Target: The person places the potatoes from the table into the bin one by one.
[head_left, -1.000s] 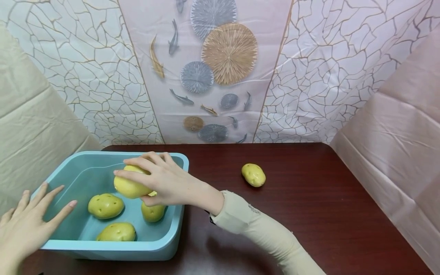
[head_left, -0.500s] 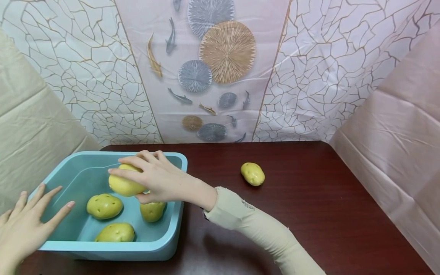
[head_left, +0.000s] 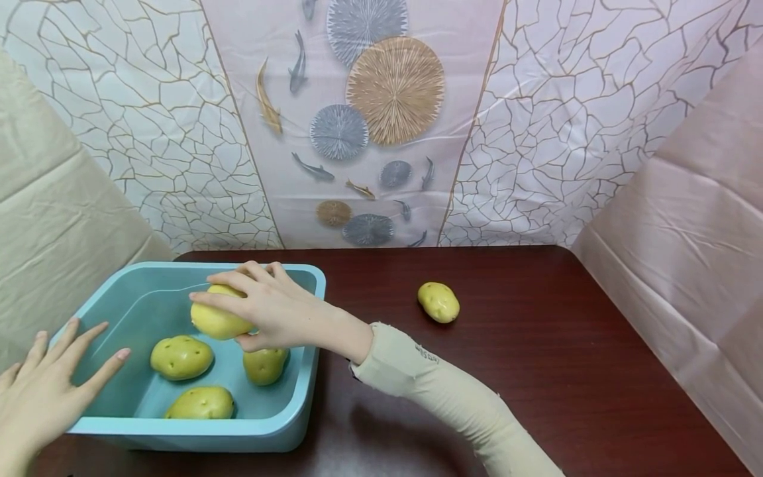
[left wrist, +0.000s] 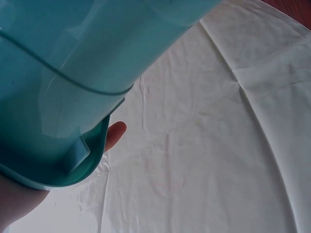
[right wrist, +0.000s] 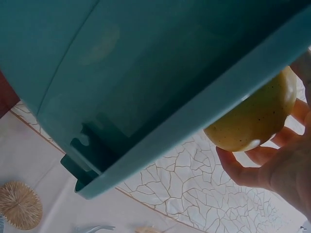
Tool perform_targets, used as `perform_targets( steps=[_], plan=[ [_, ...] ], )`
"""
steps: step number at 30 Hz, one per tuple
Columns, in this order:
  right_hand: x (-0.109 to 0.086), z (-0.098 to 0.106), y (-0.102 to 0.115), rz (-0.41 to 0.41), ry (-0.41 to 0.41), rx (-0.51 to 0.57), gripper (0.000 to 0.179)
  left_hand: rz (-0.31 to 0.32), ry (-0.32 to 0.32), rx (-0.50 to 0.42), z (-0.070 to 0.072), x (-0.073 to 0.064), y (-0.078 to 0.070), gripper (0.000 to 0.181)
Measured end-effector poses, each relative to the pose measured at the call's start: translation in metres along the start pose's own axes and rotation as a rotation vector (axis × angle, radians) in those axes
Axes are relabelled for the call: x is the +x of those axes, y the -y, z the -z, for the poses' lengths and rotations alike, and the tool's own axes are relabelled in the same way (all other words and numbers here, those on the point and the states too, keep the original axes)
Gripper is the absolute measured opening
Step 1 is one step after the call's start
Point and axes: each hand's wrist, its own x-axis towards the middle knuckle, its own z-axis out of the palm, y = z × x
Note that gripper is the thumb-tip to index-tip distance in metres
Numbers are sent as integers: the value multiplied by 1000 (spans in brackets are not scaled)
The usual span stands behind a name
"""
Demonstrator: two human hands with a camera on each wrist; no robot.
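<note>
My right hand [head_left: 280, 311] grips a yellow potato [head_left: 217, 320] above the inside of a light-blue plastic tub [head_left: 179, 427]. The right wrist view shows fingers curled around that potato [right wrist: 260, 114], seen past the tub's rim [right wrist: 194, 121]. Three more potatoes lie on the tub floor: one at the left [head_left: 181, 358], one near the front wall [head_left: 203, 403], and one at the right [head_left: 264, 366], partly under my right hand. My left hand [head_left: 50, 391] rests at the tub's left front corner, fingers spread and straight. Only bits of it show in the left wrist view.
A single potato [head_left: 438, 302] lies on the dark red-brown table [head_left: 536, 371], right of the tub. Patterned cloth [head_left: 536, 132] hangs behind the table, and plain beige cloth [head_left: 703, 232] borders it at both sides.
My right hand, with the potato, shifted slightly left over the tub in the first half second, then stayed nearly still. The left hand keeps its place at the tub's corner.
</note>
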Motion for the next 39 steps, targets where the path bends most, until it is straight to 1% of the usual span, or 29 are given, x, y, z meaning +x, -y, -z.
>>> perform_targets(
  steps=[6,16,23,32,39],
  plan=[
    [3,-1,0,-8,13,-4,63,-7,-3,-2,0,0,0,78],
    [5,-3,-1,-14,32,-9,64,5,7,4,1,0,-1,79],
    [5,-4,-1,-8,43,-3,64,3,1,-1,1,0,-1,79],
    [7,-5,-1,-10,27,1,63,-8,-6,-10,1,0,0,78],
    [5,-3,-1,7,-55,24,55,-20,-7,-15,1,-1,0,77]
  ],
)
